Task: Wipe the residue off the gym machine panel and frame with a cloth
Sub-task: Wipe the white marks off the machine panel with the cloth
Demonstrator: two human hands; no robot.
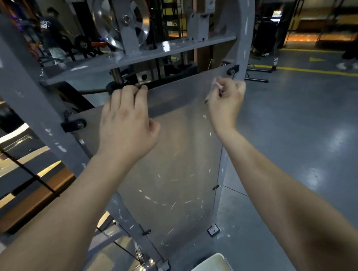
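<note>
The panel [175, 156] stands upright in the grey frame [245, 38], flecked with white residue [148, 197], thickest low down. A pale scrap, likely the cloth [216, 84], pokes from the right hand [226, 99], whose fingers curl tight round it at the panel's top right corner, just beside the frame post. The left hand [125, 125] hooks its fingers over the panel's top edge. With that brace, firm downward strokes toward the flecks should serve best. A white bucket [210, 268] sits near, below.

translucent matt plastic panel [171, 156], grey painted metal frame [244, 38], shiny metal pulley [105, 19], glossy floor [308, 128].
</note>
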